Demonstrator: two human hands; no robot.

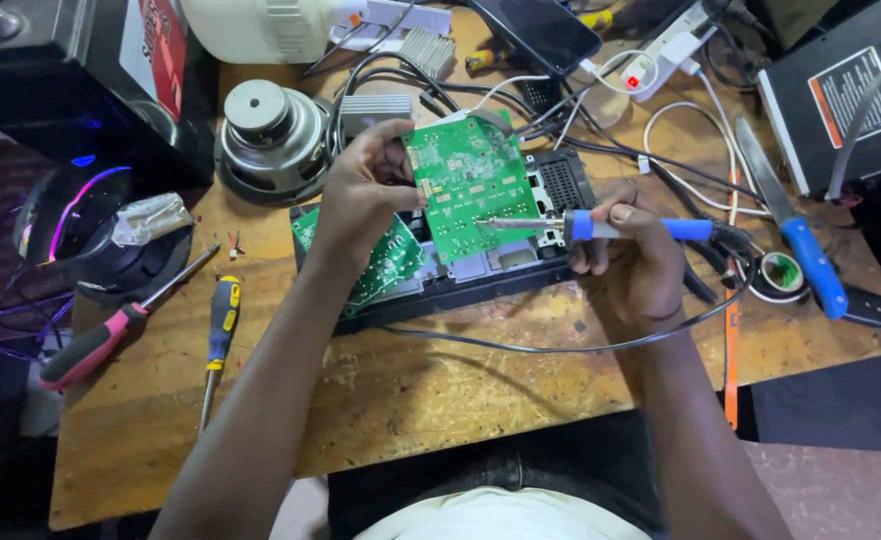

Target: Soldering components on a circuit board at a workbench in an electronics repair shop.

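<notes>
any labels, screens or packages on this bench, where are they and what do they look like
Label: on the black box, far right; white rectangle with an orange patch.
Sticker: on the dark case, top left; red and white.
Phone: top centre, face up; dark blank screen.
Jug: top, white plastic.

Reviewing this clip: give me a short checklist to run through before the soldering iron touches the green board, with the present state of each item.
1. Left hand grips the green circuit board by its left edge, tilted up: ok.
2. Right hand holds the soldering iron by its blue handle: ok.
3. Iron tip lies over the board's lower right part; whether it touches: cannot tell.
4. Iron cord loops across the wooden table below the hands, not snagged: ok.
5. Solder wire in either hand: not ok, none visible.
6. Iron hot: cannot tell.
</notes>
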